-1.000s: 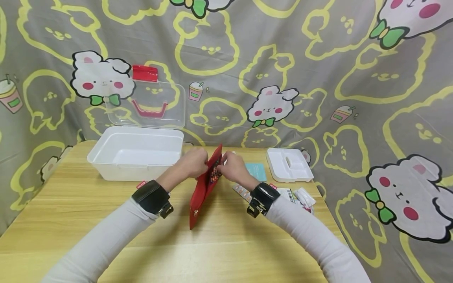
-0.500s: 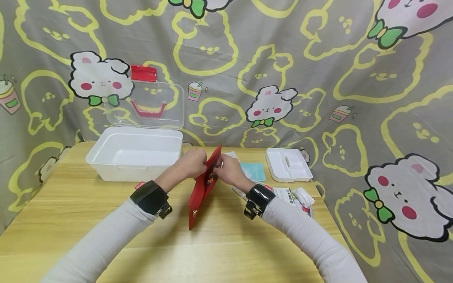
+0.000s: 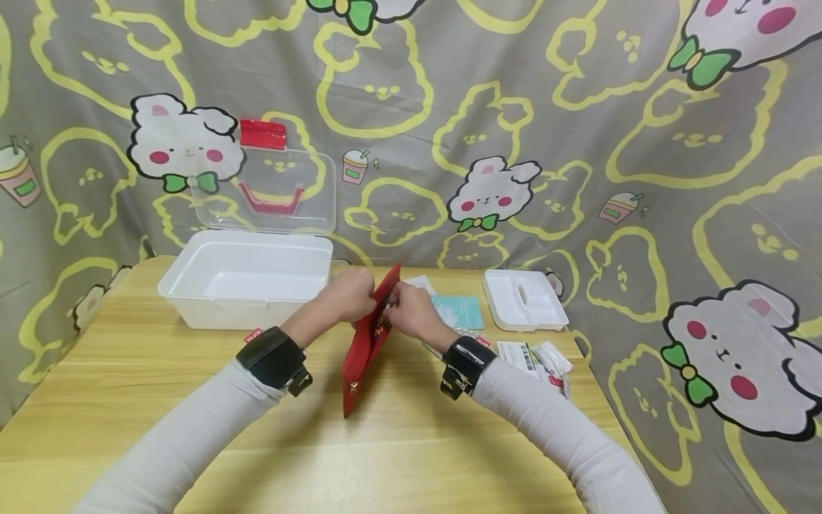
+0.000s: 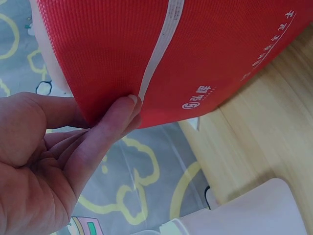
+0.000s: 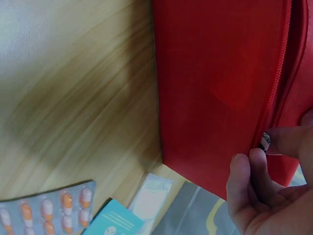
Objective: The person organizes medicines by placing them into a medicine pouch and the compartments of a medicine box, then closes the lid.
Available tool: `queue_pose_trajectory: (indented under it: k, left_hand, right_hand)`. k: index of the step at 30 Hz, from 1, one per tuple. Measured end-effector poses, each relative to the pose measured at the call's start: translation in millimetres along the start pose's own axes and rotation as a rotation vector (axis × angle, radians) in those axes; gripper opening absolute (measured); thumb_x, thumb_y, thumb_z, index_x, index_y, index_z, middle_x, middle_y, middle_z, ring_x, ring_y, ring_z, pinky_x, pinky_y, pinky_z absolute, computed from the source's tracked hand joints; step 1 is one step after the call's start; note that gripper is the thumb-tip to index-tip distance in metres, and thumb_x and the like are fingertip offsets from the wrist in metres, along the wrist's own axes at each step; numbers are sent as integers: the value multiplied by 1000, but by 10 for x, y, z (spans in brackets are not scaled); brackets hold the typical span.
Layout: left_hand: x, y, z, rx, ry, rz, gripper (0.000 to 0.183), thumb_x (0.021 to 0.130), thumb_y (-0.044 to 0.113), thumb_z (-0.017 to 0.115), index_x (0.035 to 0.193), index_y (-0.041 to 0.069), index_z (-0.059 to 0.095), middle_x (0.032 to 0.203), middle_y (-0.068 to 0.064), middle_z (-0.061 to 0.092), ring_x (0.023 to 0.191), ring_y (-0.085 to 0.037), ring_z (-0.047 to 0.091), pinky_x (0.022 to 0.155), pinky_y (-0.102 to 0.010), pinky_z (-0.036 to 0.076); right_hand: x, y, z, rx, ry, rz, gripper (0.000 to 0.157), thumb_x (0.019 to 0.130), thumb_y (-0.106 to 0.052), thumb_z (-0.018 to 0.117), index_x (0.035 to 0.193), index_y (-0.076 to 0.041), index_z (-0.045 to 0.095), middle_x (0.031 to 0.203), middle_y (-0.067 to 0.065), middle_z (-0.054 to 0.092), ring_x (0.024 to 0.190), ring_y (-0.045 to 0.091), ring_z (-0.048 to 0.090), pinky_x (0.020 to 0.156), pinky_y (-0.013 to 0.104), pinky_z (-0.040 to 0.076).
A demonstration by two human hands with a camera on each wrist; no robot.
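Observation:
A red zippered pouch (image 3: pixel 362 353) stands on edge on the table, its zip open on the right side. My left hand (image 3: pixel 352 295) pinches its top far corner; white printing shows on the pouch's outer face in the left wrist view. At the zip opening, my right hand (image 3: pixel 414 313) pinches a small dark-and-white patterned item (image 5: pixel 264 141), mostly hidden by the fingers and pouch. A multicoloured speckled patch (image 3: pixel 382 328) shows in the mouth below that hand. Whether it belongs to the pinched item, I cannot tell.
Back left stands a white storage box (image 3: pixel 240 314) with its clear lid (image 3: pixel 270 193) raised. A white divided tray (image 3: pixel 523 303) sits back right. Nearby lie a teal packet (image 3: pixel 461 312), a capsule blister pack (image 5: pixel 49 210) and several small packets (image 3: pixel 546 360).
My right hand has moved slightly left, closer to the pouch opening. Less of the speckled patch shows now. The left hand and pouch have hardly moved.

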State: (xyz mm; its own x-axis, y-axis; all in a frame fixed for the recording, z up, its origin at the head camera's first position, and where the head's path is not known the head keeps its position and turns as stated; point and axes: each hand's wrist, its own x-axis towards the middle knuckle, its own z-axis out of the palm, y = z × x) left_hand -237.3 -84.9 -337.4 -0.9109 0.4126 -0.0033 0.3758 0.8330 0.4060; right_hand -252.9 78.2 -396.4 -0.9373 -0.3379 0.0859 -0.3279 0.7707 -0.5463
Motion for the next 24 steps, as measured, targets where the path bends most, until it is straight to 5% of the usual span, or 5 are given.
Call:
queue_pose_trajectory:
  k: [10, 24]
  left_hand:
    - [4, 4, 14, -18, -5, 0, 31, 85, -2, 58, 55, 8, 55, 45, -1, 57, 40, -9, 55, 40, -18, 37]
    - [12, -1, 44, -32, 3, 3, 31, 86, 0, 57, 56, 7, 57, 46, -1, 56, 40, -10, 55, 40, -18, 39]
  right_hand:
    - [4, 8, 64, -103, -28, 23, 13, 84, -10, 71, 90, -2, 63, 77, 4, 62, 63, 16, 56, 51, 23, 40]
    - [17, 14, 80, -101, -30, 30, 17, 88, -14, 72, 96, 1, 66, 77, 4, 63, 66, 17, 57, 54, 24, 41]
